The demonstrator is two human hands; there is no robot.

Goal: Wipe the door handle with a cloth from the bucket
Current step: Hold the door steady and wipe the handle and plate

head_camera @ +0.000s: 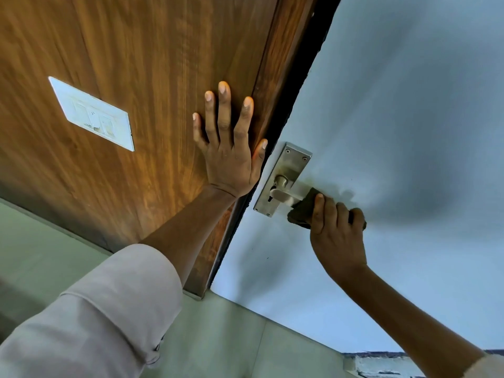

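A steel lever door handle (pixel 283 194) sits on a steel backplate (pixel 289 165) on the pale blue-grey door (pixel 395 132). My right hand (pixel 336 233) is shut on a dark cloth (pixel 301 208) and presses it around the outer end of the lever, hiding that end. My left hand (pixel 229 148) lies flat with fingers spread on the brown wooden panel (pixel 136 64) beside the door's edge, holding nothing. The bucket is not in view.
A white switch plate (pixel 92 114) is mounted on the wooden panel to the left. A dark gap (pixel 297 77) runs between the wooden frame and the door. Pale green floor tiles (pixel 231 336) lie below.
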